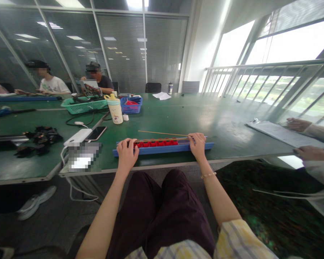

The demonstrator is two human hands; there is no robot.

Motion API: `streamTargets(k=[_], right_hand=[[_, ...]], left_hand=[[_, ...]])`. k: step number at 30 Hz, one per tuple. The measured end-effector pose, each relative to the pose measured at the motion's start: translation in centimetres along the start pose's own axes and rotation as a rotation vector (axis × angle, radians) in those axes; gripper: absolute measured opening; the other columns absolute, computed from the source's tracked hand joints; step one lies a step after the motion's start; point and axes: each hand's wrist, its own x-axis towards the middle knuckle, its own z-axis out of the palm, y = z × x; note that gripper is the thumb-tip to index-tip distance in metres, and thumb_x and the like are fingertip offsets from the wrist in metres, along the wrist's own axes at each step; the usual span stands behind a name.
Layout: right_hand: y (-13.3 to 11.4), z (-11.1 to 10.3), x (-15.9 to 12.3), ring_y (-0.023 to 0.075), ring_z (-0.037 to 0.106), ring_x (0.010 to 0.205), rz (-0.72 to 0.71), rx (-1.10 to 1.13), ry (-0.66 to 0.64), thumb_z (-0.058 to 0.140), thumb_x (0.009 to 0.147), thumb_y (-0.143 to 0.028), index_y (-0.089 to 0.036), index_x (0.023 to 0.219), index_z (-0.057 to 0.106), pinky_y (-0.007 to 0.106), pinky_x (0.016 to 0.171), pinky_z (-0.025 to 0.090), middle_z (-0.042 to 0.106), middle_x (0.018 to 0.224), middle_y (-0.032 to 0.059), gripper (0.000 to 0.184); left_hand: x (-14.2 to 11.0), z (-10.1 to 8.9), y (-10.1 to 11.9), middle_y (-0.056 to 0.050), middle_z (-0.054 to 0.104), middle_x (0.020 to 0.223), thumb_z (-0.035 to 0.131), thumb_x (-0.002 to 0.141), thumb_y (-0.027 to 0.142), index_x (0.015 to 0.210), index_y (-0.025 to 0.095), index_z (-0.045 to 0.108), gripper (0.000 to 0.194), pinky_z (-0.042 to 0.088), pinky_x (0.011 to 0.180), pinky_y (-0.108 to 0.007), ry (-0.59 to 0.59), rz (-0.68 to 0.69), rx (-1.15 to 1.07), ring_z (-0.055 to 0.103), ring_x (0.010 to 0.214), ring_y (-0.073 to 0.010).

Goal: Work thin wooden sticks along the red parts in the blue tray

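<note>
A long blue tray [178, 148] lies along the near edge of the green table [205, 118]. A row of several small red parts [156, 143] sits in it. My left hand [126, 153] rests on the tray's left end, fingers curled over the red parts. My right hand [197, 144] rests on the tray right of the red row, fingertips pinched on a thin rod [162, 139] that runs along above the red parts. A second thin wooden stick [162, 133] lies on the table just behind the tray.
A phone [96, 133] and white power bank [78, 137] lie left of the tray, a bottle [115, 109] and green [83, 105] and blue [131, 106] baskets behind. Two people sit at the far left. Another person's hands [307, 153] and a clipboard [280, 133] are at right.
</note>
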Motion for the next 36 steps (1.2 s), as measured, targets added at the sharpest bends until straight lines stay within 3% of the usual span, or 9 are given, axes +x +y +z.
streamTargets(k=[14, 28, 36], right_hand=[[-0.22, -0.04, 0.03, 0.0246, 0.057, 0.098, -0.010, -0.032, 0.028, 0.047, 0.097, -0.030, -0.024, 0.089, 0.066, 0.040, 0.094, 0.033, 0.072, 0.092, 0.0050, 0.022], [-0.48, 0.11, -0.02, 0.0239, 0.055, 0.098, -0.063, -0.010, -0.065, 0.047, 0.099, -0.031, -0.024, 0.092, 0.069, 0.038, 0.091, 0.034, 0.071, 0.092, 0.0047, 0.024], [-0.31, 0.24, -0.09, 0.0239, 0.056, 0.095, -0.080, -0.051, -0.053, 0.048, 0.099, -0.031, -0.024, 0.090, 0.068, 0.038, 0.089, 0.034, 0.071, 0.092, 0.0050, 0.023]], left_hand=[[0.03, -0.06, 0.05, -0.014, 0.054, 0.125, 0.045, 0.094, 0.032, 0.124, 0.021, 0.062, 0.036, 0.038, 0.099, -0.048, 0.000, 0.001, -0.011, 0.044, 0.116, -0.0321], [-0.02, -0.08, -0.06, -0.013, 0.054, 0.126, 0.045, 0.094, 0.031, 0.121, 0.023, 0.063, 0.034, 0.037, 0.100, -0.047, -0.006, 0.005, -0.007, 0.043, 0.117, -0.0315], [0.00, -0.22, 0.09, -0.013, 0.056, 0.124, 0.045, 0.095, 0.032, 0.120, 0.020, 0.062, 0.032, 0.037, 0.098, -0.045, -0.006, -0.003, -0.003, 0.043, 0.115, -0.0308]])
